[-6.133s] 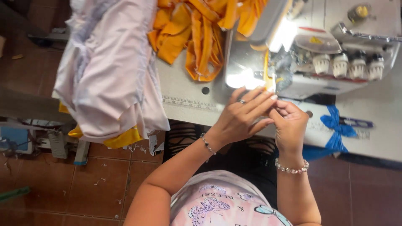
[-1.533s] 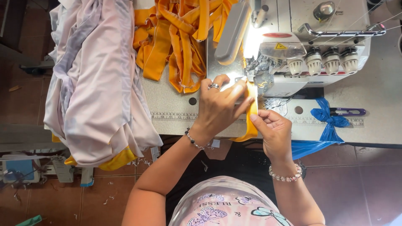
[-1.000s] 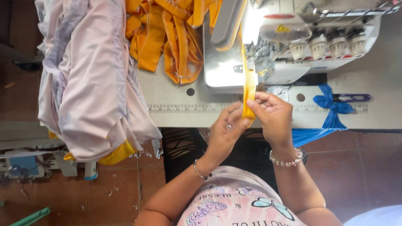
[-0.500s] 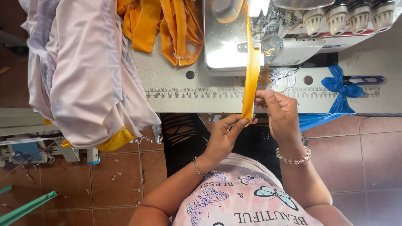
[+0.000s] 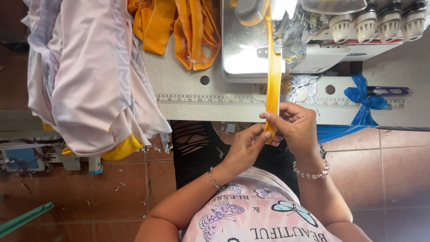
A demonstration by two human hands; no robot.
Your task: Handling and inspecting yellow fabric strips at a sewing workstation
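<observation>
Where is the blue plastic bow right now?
In the head view, the blue plastic bow lies at the right of the sewing table, beside the purple-handled snips, right of both hands.

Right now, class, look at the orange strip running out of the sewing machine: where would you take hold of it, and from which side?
Grip the free lower end of the orange strip, probably from the table's near edge, pinching its flat faces. It hangs taut and narrow from the sewing machine, and both the left hand and right hand already pinch it there.
</observation>
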